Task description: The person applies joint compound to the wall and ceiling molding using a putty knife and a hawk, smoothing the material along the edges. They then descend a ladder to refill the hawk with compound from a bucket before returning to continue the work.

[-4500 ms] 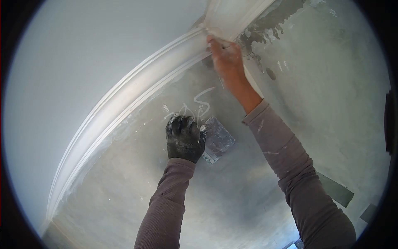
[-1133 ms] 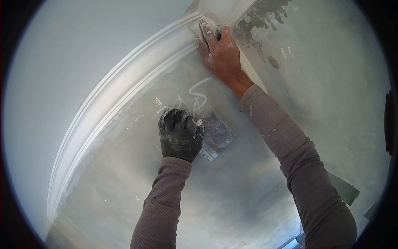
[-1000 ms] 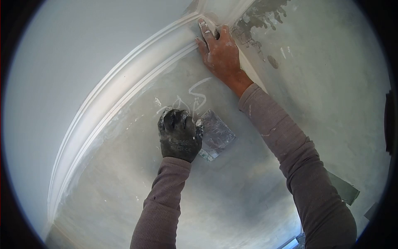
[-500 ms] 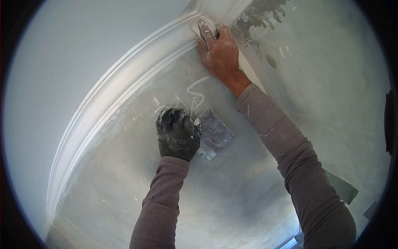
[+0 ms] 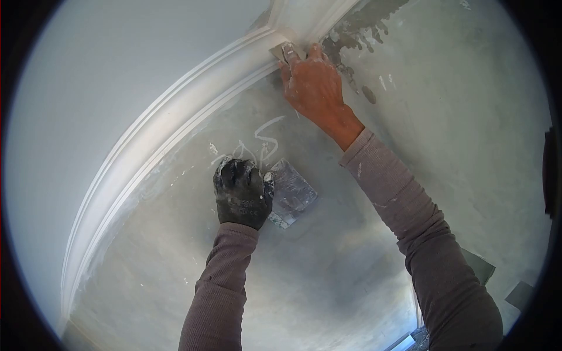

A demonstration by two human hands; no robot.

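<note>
The grey wall (image 5: 328, 257) is mottled, with white scrawled marks (image 5: 269, 139) and scattered pale specks; the adjoining wall (image 5: 456, 117) bears dark, ragged patches (image 5: 364, 24) near the upper corner. White moulding (image 5: 137, 140), curved in this view, borders the smooth, pale ceiling (image 5: 117, 70). Bluish-white brightness noted at the lower edge, right of centre.

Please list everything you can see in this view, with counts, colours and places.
Ceiling: one, pale grey-blue, upper left
Moulding: two runs, white, meeting top centre
Walls: two, mottled grey-green, centre and right
Dark patch: one, grey-brown, top right
Scrawled marks: several, white, above the left hand
Flat plate: one, grey, in the left hand
Small blade: one, grey, under the right fingers
Flat pieces: two, grey-green, lower right
Unclear object: one, dark, right edge
Left hand: one, black glove, centre
Right hand: one, bare, top centre
Sleeves: two, mauve-brown, below hands
</note>
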